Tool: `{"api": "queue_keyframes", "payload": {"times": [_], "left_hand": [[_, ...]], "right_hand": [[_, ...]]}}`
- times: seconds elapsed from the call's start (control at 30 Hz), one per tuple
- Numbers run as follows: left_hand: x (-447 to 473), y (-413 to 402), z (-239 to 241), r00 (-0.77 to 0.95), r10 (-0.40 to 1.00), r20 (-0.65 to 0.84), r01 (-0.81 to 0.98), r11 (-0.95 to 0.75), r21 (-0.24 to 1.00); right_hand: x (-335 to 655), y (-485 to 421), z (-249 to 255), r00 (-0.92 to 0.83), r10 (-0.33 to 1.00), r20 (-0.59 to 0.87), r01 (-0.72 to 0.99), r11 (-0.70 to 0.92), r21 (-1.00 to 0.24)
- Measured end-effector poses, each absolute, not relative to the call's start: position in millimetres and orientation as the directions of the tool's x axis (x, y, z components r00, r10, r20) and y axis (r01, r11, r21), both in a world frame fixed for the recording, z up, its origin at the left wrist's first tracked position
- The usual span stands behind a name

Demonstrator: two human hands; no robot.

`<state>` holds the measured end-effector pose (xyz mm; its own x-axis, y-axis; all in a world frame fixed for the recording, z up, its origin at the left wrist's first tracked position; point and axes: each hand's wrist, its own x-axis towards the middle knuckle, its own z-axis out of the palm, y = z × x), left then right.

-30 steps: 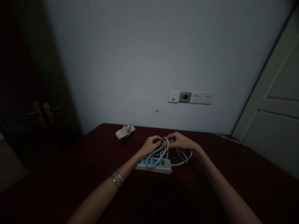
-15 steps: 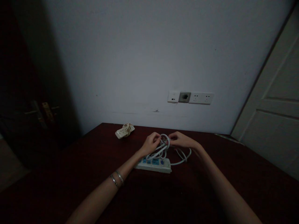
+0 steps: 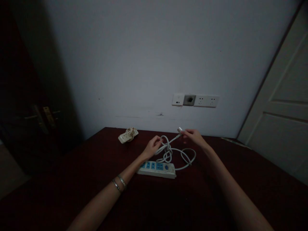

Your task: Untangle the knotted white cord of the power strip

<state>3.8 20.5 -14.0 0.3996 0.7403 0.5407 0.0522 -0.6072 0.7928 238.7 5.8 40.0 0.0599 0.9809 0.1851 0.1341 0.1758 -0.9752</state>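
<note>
A white power strip [image 3: 156, 169] with blue sockets lies on the dark red table [image 3: 72, 179]. Its white cord [image 3: 185, 155] runs in loose loops behind it. My left hand [image 3: 152, 147] is closed on a loop of the cord just above the strip. My right hand [image 3: 193, 136] pinches the cord's plug [image 3: 179, 130] and holds it up, toward the wall. Two thin bangles circle my left wrist.
A second, smaller power strip [image 3: 128, 135] with its cord wound round it lies at the table's far left edge. Wall sockets [image 3: 195, 100] sit on the grey wall above the table. A white door [image 3: 281, 122] stands at right, a dark door [image 3: 36, 115] at left.
My hands have moved apart. The right hand has drawn the plug end out of the bundle, up and to the right. The cord has loosened into open loops.
</note>
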Motion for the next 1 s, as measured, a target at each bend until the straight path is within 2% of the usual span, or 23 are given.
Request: {"api": "queue_keyframes", "payload": {"times": [0.17, 0.3, 0.4, 0.53, 0.63, 0.77, 1.0], "left_hand": [[7.1, 24.6, -17.9, 0.401, 0.795, 0.454, -0.096, -0.457, 0.884], [12.5, 38.6, -24.3, 0.410, 0.857, 0.311, -0.242, -0.227, 0.943], [13.3, 47.7, -25.8, 0.436, 0.878, 0.199, -0.324, -0.053, 0.945], [9.3, 54.9, -19.7, 0.518, 0.846, 0.127, -0.307, 0.045, 0.951], [9.4, 57.5, -12.2, 0.607, 0.795, 0.026, -0.206, 0.126, 0.970], [18.4, 53.5, -2.3, 0.670, 0.742, -0.019, -0.024, 0.047, 0.999], [27.0, 33.6, 18.4, 0.684, 0.724, 0.087, 0.017, -0.135, 0.991]], "right_hand": [[234.0, 12.6, 38.4, 0.174, 0.962, 0.212, -0.118, 0.234, -0.965], [218.3, 13.5, 37.9, 0.182, 0.964, 0.193, -0.177, 0.225, -0.958], [203.6, 10.7, 38.2, 0.143, 0.978, 0.152, -0.257, 0.185, -0.948], [186.4, 4.4, 36.5, 0.143, 0.977, 0.158, -0.340, 0.199, -0.919], [176.5, -0.6, 35.1, 0.167, 0.979, 0.116, -0.433, 0.178, -0.883], [170.9, -5.6, 37.8, 0.197, 0.980, -0.017, -0.588, 0.104, -0.802], [169.8, -3.4, 49.0, 0.234, 0.962, -0.138, -0.638, 0.045, -0.769]]}}
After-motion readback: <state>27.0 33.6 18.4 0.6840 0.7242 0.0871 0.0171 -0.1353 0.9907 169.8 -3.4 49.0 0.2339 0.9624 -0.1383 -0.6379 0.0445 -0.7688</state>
